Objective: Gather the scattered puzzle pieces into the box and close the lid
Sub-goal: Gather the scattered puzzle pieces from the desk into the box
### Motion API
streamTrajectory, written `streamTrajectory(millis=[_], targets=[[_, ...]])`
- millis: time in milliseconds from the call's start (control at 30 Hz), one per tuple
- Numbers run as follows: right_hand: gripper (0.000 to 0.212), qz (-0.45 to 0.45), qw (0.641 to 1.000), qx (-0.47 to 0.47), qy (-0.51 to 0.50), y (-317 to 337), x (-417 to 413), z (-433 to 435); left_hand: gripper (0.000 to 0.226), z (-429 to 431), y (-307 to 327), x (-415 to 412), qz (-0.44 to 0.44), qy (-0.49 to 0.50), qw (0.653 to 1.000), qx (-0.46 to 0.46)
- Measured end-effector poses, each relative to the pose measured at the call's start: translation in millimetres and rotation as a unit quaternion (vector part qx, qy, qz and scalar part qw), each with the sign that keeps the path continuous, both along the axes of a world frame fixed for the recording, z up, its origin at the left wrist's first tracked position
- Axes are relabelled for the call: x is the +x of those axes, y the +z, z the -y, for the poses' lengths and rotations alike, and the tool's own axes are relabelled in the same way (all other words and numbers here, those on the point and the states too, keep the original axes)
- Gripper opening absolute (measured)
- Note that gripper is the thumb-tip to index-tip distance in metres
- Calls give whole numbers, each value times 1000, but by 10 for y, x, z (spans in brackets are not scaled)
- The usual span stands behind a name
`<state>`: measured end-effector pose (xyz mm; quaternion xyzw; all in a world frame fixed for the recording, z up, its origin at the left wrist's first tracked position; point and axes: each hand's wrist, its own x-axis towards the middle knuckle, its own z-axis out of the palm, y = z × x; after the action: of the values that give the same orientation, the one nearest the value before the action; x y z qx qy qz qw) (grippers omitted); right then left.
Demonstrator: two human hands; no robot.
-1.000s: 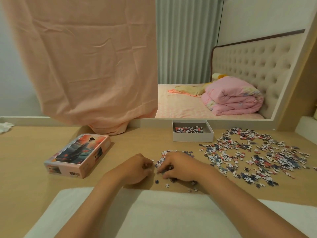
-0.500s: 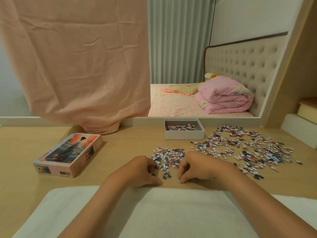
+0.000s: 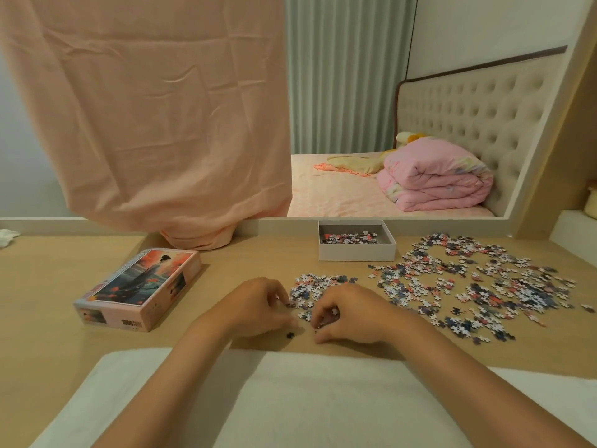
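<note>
Fingers (image 3: pixel 279 295) of the left hand (image 3: pixel 258 305) are curled, their tips at the near edge of a small heap (image 3: pixel 319 284) of puzzle pieces and touching a dark piece; whether that piece is actually pinched cannot be told. Fingers (image 3: pixel 324 305) of the right hand (image 3: pixel 352 313) curl inward around a few pieces, one pale piece showing between them. Both hands work the heap from opposite sides, apparently to rake loose pieces together for a single lift. One stray piece (image 3: pixel 290 334) lies apart, just in front of the left hand. The open box (image 3: pixel 357 252) stands behind the heap at the far edge of the table (image 3: pixel 226 263), within forward reach, its floor only thinly covered with pieces. The lid (image 3: pixel 139 289), picture side up, lies well to the left, clear of the working area. Counted: two hands, one box, one lid, one small heap, one large scatter (image 3: pixel 478 282) to the right; individual pieces are too many to count. Most pieces remain outside the box, so gathering appears to be at an early stage.
</note>
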<state>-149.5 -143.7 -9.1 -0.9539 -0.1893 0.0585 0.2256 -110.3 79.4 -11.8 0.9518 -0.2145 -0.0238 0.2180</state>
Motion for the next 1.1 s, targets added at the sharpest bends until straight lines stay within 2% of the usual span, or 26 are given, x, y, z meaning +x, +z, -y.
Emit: streamTrajectory(millis=[67,100,167,233,333,400,467,533,667,733,800,900,1000,1100], targets=[[14,-19,999,27,-8,-39,51,2,33,-33,-27,-49,-67,-30,997,9],[10,-20,999,34,-18,-54,84,28,28,-23,-67,-55,-68,-47,997,8],[7,-10,999,36,-38,-71,147,89,20,11,-150,-17,-42,-60,997,-22],[6,12,997,35,-64,-86,203,147,21,44,-210,76,3,-59,998,-37],[10,67,993,7,-98,-91,257,222,43,83,-281,226,64,-52,996,-33],[18,87,991,3,-105,-68,275,258,67,117,-274,302,42,-38,998,-10],[34,61,993,3,-101,-53,298,291,79,178,-239,375,20,-40,999,24],[52,25,995,-26,-90,-55,339,327,76,263,-217,425,11,-60,998,28],[46,6,996,-23,-83,-27,448,418,69,404,-200,536,-12,-92,996,14],[52,-4,996,-9,-94,37,510,460,73,445,-131,624,-21,-83,996,14],[68,-22,995,-33,-95,102,587,490,86,485,-63,698,-41,-69,996,38],[105,-77,985,-126,-91,145,707,497,110,598,-26,748,-72,-78,987,117],[117,-113,975,-174,-77,146,834,435,98,725,-47,777,-58,-107,984,129],[96,-118,981,-137,-77,195,951,368,78,770,-65,816,-28,-117,988,96]])
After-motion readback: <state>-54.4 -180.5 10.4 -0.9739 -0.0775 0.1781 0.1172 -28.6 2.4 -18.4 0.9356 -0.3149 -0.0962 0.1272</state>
